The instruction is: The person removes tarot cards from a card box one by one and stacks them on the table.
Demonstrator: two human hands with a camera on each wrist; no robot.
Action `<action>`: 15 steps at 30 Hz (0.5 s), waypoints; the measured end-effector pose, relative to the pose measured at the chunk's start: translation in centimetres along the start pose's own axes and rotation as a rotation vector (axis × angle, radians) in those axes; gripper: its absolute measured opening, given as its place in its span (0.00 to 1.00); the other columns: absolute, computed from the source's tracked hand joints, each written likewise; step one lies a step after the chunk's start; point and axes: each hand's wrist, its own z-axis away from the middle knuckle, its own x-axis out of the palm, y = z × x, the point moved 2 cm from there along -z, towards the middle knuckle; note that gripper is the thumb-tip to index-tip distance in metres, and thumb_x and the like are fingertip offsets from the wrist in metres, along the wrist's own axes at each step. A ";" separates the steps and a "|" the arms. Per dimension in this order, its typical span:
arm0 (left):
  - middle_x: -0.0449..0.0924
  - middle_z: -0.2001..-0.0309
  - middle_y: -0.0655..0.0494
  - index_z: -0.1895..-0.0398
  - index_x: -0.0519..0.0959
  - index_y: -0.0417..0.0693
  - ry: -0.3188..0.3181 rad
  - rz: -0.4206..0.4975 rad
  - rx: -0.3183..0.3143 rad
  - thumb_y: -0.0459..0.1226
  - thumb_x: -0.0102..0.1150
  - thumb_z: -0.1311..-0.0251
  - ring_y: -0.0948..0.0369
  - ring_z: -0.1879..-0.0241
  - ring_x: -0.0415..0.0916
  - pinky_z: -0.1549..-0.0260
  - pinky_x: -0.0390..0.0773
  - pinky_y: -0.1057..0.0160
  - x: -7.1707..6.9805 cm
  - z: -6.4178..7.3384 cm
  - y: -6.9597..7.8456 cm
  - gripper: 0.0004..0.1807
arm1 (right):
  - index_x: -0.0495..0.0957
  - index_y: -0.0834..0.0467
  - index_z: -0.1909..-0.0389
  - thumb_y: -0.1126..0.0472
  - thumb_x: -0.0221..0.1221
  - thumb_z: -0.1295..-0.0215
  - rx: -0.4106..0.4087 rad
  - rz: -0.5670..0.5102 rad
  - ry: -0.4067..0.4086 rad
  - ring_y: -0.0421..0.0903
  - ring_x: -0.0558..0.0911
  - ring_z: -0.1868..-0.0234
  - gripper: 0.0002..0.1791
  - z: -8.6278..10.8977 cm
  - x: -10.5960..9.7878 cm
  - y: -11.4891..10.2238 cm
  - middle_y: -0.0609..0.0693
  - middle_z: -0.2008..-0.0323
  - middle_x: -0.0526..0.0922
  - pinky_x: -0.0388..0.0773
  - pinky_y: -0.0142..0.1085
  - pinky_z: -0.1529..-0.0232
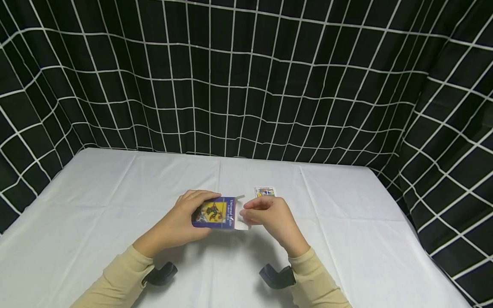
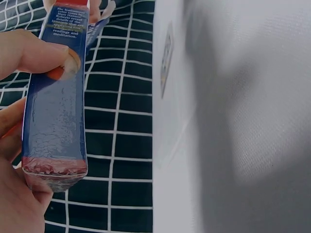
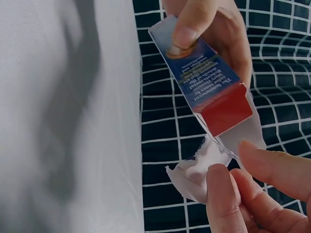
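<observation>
A purple-blue tarot card box, with a yellow picture on its front, lies in the grip of my left hand above the table. The left thumb presses on its narrow printed side. At the right the box is open, with white flaps standing out, one of them ragged; a red face shows at this end. My right hand is at the flaps, its thumb and fingertips pinching the ragged flap. Beyond the right hand, a picture card lies on the table, partly hidden.
A white cloth with fold creases covers the table. Black curtain with a white grid stands behind and at both sides. Dark curved pieces stick out from both sleeves at the wrists.
</observation>
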 end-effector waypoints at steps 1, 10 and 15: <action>0.76 0.37 0.56 0.35 0.73 0.53 -0.002 0.002 -0.001 0.34 0.73 0.60 0.57 0.39 0.67 0.39 0.65 0.49 0.0 0.0 0.1 0.41 | 0.84 0.67 0.61 0.66 0.69 0.46 -0.002 0.002 0.000 0.40 0.86 0.70 0.12 0.0 0.0 0.0 0.55 0.67 0.88 0.85 0.37 0.59; 0.76 0.37 0.55 0.35 0.74 0.51 -0.012 0.007 0.009 0.34 0.72 0.60 0.57 0.39 0.67 0.39 0.65 0.49 0.0 -0.1 0.2 0.41 | 0.85 0.67 0.62 0.64 0.70 0.46 0.014 0.010 0.011 0.40 0.87 0.70 0.13 -0.2 0.4 0.0 0.56 0.67 0.89 0.85 0.37 0.60; 0.75 0.37 0.56 0.35 0.73 0.52 -0.017 0.013 0.011 0.34 0.72 0.60 0.58 0.40 0.67 0.39 0.65 0.49 0.1 0.0 0.2 0.41 | 0.85 0.67 0.64 0.65 0.70 0.46 0.014 0.007 0.022 0.40 0.87 0.69 0.11 -0.3 0.7 0.2 0.56 0.66 0.88 0.85 0.36 0.61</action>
